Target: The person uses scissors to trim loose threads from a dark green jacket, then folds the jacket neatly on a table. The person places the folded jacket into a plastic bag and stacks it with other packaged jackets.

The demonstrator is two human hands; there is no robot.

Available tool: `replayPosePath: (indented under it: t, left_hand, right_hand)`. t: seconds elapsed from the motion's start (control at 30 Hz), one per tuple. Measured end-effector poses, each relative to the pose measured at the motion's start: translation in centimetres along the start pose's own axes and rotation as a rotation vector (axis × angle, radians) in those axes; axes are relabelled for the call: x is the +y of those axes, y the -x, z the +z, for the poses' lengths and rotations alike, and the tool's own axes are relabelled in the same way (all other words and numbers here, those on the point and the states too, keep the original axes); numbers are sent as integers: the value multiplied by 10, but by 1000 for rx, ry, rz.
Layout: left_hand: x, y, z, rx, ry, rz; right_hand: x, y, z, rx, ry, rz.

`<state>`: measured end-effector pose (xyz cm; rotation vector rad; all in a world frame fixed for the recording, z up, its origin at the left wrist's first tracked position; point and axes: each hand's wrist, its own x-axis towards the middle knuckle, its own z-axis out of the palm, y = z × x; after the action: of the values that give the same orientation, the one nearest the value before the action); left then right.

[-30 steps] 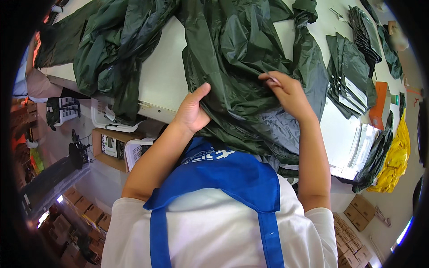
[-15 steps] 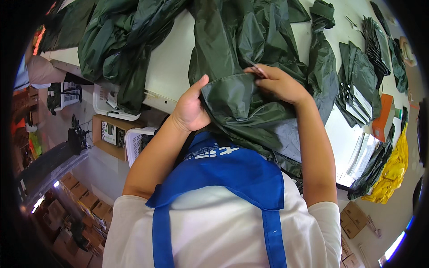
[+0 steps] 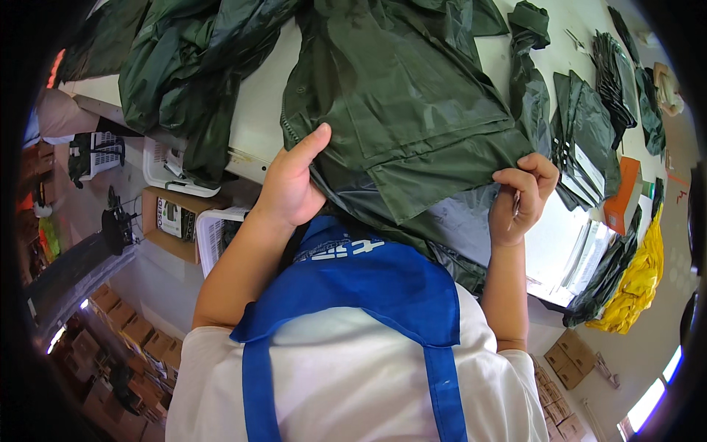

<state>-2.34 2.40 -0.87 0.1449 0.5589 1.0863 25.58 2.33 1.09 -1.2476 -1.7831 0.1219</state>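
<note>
A dark green rain jacket of thin shiny fabric is spread in front of me, with a pocket flap along its near part and a zipper down its left edge. My left hand grips that left edge, thumb on top and fingers hidden beneath. At the right end of the flap, my right hand pinches the fabric between thumb and fingertips. A slim, shiny metal tool is tucked in the right palm; most of it is covered, so its kind is unclear. Grey lining shows below the flap.
More green garments hang over the table's front edge at left. Folded green pieces, an orange packet and yellow fabric lie at right. Below the left edge are a cardboard box and white baskets.
My right hand has moved right and nearer to me, from the middle of the jacket to the flap's end. Bunched fabric now lies flatter, with the flap exposed. The left hand keeps its hold.
</note>
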Motion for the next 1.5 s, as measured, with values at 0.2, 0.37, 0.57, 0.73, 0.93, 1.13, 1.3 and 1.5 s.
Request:
replayPosePath:
  t: [0.2,0.37,0.57,0.73,0.93,1.13,1.3,1.5]
  left_hand:
    - [-1,4,1,-63,-36,35]
    - [2,7,2,17,-272,27]
    - [3,12,2,53,-210,-32]
    - [-4,13,27,68,-371,102]
    - [-5,16,46,23,-430,104]
    - [-9,15,50,46,-549,242]
    - [-7,17,55,82,-590,191]
    - [-11,16,49,13,-465,238]
  right_hand:
    - [-6,8,4,8,9,17]
    - [-20,11,4,-12,53,-129]
    - [-21,20,2,-164,-56,16]
    - [-35,-13,-19,102,-348,457]
    - [-85,-44,15,-463,-273,220]
    - [-87,-36,20,-448,-199,76]
    - [-90,-43,19,-562,-244,-15]
    - [-64,-45,1,-380,-606,449]
